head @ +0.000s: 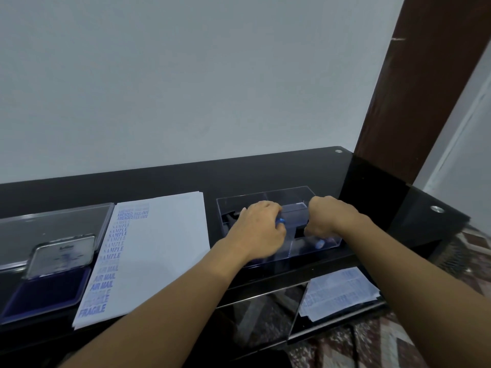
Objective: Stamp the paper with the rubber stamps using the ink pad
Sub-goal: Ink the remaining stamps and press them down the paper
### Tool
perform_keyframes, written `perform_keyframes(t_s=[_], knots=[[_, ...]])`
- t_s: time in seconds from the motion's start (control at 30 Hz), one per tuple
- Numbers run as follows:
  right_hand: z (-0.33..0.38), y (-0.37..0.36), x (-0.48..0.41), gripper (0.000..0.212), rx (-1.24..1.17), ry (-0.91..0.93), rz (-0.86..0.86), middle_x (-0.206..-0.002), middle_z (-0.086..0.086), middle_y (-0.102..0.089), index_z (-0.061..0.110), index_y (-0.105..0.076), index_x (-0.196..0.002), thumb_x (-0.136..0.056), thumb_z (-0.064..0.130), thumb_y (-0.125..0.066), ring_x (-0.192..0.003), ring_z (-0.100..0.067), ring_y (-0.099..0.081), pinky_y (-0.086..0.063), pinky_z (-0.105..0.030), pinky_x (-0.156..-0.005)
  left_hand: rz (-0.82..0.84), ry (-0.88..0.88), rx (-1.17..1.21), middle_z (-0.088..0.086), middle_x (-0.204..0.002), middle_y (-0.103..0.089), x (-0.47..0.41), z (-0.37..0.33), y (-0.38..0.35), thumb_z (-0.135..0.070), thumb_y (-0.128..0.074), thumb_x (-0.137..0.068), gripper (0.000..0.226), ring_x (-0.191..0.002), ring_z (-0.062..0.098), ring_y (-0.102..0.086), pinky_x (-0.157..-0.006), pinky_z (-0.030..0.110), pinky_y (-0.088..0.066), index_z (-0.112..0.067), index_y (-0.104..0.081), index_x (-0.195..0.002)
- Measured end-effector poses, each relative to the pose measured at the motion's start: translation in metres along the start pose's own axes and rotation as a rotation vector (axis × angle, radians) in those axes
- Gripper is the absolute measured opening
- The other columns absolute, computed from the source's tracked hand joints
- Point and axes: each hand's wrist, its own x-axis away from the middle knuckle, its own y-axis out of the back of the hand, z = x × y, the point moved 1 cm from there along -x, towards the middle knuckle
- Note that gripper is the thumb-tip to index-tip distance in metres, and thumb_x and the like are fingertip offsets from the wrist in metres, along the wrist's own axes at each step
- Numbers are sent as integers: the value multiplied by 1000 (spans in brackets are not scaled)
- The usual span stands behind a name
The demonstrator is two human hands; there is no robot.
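Fingers [277, 232] of the left hand [259, 229] are bent around a small blue rubber stamp [279, 221]. I see only a bit of its blue top poking out by the thumb. The hand sits over the left part of a clear plastic box [265, 193] with walls inside it.

The right hand [329, 216] reaches into the right part of the same box. Its fingers [309, 231] curl down. I cannot tell if they hold anything. A blue and white piece [320, 244] lies on the box floor just under that hand, too blurry for me to name.

The box stands on a black shiny table [292, 166]. Just to its left lies a white sheet of paper [164, 248], flat, apart from both hands. Blue words run down the left side of it. I can read AMENDED, SAMPLE, AIR MAIL and FRAGILE.

Left of the paper, just beside it, is an open blue ink pad [45, 290]. Its silver lid [62, 253] stands up at the back. Behind it lies a flat clear plastic cover [53, 221].

On a lower shelf, below the box, are loose white papers with blue print [340, 293]. A dark brown wooden post [425, 75] goes up on the right, in front of a plain white wall [186, 75].
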Motion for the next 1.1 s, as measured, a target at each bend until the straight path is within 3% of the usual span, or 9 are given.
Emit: perform_keyframes(t_s=[0.1,0.2,0.33,0.63,0.73,0.93,1.1], knots=[[4,2,3,34,10,-14,19,-85,-5,-63,15,-57,-113,-85,27,-71,-67,-17,-61,-48,-29,-59,-9,9,-4,1,-146,-49,3,2,5,-26,-50,-98,42,-134,20,-43,-114,46,-35,-16,-50,-139],[7,0,0,30,7,-28,-7,-81,-4,-59,14,-57,-107,-84,26,-71,-68,-19,-62,-55,-34,-71,-26,16,2,1,-147,-49,4,4,10,-25,-50,-98,42,-135,20,-42,-115,44,-34,-16,-51,-139],[11,-5,-4,36,-12,-51,-33,-82,-3,-56,16,-58,-114,-83,28,-73,-77,-21,-65,-58,-37,-80,-40,21,18,0,-148,-48,10,8,16,-23,-49,-99,43,-136,18,-41,-116,43,-34,-17,-49,-141],[13,12,4,19,-69,-64,-106,-81,-3,-64,15,-60,-85,-83,33,-67,-72,-22,-63,-54,-33,-66,-128,56,9,-1,-152,-45,28,26,51,-22,-47,-100,46,-140,17,-38,-114,30,-32,-16,-46,-145],[18,25,10,21,-89,-57,-119,-79,-4,-64,13,-59,-78,-85,32,-64,-70,-22,-61,-44,-29,-58,-148,76,10,-2,-154,-42,39,37,65,-24,-47,-101,47,-142,15,-36,-114,29,-30,-17,-44,-147],[55,44,18,32,-162,36,-155,-62,-5,-62,8,-54,-66,-91,29,-55,-59,-23,-57,-43,-28,-56,-217,146,7,-5,-155,-40,71,68,94,-26,-47,-103,45,-142,14,-36,-112,27,-30,-21,-43,-147],[109,48,25,40,-217,154,-161,-62,-6,-51,10,-41,-65,-96,32,-52,-55,-22,-48,-36,-28,-52,-261,248,1,-8,-155,-39,108,106,117,-30,-47,-103,43,-141,14,-37,-112,30,-31,-27,-43,-145]])
